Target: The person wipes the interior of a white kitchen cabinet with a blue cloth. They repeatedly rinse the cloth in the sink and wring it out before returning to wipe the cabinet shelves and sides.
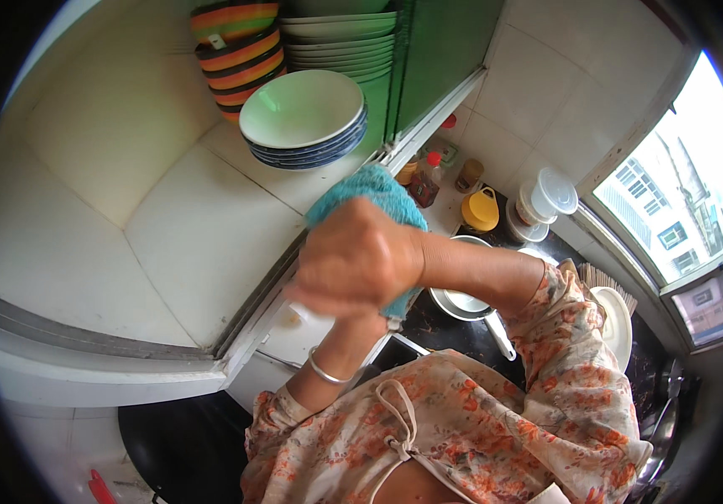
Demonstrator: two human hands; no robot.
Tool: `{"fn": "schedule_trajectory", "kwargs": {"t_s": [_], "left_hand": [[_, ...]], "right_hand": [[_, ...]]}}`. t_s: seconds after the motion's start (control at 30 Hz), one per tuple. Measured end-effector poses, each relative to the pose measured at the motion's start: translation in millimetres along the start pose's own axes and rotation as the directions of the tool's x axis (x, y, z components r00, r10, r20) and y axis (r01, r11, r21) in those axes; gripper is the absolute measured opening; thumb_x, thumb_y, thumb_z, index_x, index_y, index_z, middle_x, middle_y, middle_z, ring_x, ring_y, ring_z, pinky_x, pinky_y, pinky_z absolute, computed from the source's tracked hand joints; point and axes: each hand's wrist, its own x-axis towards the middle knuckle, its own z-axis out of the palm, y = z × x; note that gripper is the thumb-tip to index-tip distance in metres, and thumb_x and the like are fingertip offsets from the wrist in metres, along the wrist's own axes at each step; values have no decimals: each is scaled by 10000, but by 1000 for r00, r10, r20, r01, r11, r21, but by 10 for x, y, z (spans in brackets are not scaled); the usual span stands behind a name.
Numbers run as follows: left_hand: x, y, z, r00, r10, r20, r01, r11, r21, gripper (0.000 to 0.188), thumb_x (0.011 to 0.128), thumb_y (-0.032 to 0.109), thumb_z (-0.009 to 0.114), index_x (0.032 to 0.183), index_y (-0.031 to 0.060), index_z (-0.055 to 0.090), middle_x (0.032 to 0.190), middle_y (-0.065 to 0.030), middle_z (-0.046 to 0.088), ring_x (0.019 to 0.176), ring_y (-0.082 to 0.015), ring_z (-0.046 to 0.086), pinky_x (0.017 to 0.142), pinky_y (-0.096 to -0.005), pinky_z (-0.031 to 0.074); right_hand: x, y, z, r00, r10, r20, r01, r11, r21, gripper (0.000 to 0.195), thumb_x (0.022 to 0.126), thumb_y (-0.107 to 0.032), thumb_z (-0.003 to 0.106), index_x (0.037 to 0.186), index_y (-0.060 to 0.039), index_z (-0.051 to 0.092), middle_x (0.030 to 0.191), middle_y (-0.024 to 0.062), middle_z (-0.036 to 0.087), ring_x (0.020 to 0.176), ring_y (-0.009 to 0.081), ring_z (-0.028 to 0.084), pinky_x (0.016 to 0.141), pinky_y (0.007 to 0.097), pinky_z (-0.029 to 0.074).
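A teal towelling cloth (371, 189) is bunched at the front edge of a white-tiled cabinet shelf (191, 227). Curled and slightly blurred, my right hand (355, 258) grips the cloth, which shows above it and below its wrist. My left wrist (364, 327), with a silver bangle on the forearm, comes up from below; the left hand itself is hidden behind the right. Just beyond the cloth, a stack of white bowls with blue outsides (303, 116) stands on the shelf.
Orange-and-black striped bowls (242, 60) and stacked plates (339, 44) stand deeper in the cabinet, beside a green sliding door (446, 57). On the dark counter are a white-handled pan (497, 334), a yellow container (480, 209), bottles and plastic tubs (553, 192). A window (676, 189) is at right.
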Motion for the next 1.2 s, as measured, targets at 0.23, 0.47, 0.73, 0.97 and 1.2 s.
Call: {"fn": "schedule_trajectory", "kwargs": {"t_s": [0.23,0.47,0.73,0.97,1.2], "left_hand": [[-154,45,69,995,84,53,-87,994,71,443,1019,367,499,1374,119,405,1341,-32,482,1265,-155,482,1062,-365,425],[158,45,214,995,98,32,-101,990,101,455,1032,396,467,1388,120,405,1351,-17,481,1273,-164,477,1078,-371,412],[355,38,199,998,52,-40,-49,995,88,440,1025,396,481,1340,89,460,1295,-57,538,1196,-183,544,1037,-398,457],[488,-35,220,993,19,-112,-19,1000,1,430,1018,393,500,1314,81,481,1272,-64,548,1187,-187,544,1023,-401,464],[633,-69,221,994,46,-102,-41,998,51,404,1020,371,498,1289,69,499,1250,-65,559,1162,-186,559,1007,-391,471]], "right_hand": [[-84,-388,-283,993,-104,-64,110,989,97,192,836,-173,670,699,-91,563,604,16,479,502,204,534,416,341,379],[-105,235,-88,965,218,-144,-208,974,85,239,818,-168,663,631,-93,534,534,60,504,478,271,523,434,377,396],[-142,426,2,934,328,-142,-340,938,-64,267,817,-156,638,590,-84,516,527,72,522,478,284,532,436,392,401],[-325,586,98,957,263,-119,-271,961,-57,286,830,-161,631,578,-92,514,541,61,533,486,281,541,438,384,414],[-335,624,-20,954,283,-103,-282,959,22,272,811,-144,636,565,-82,541,544,60,543,486,278,541,449,378,424]]}}
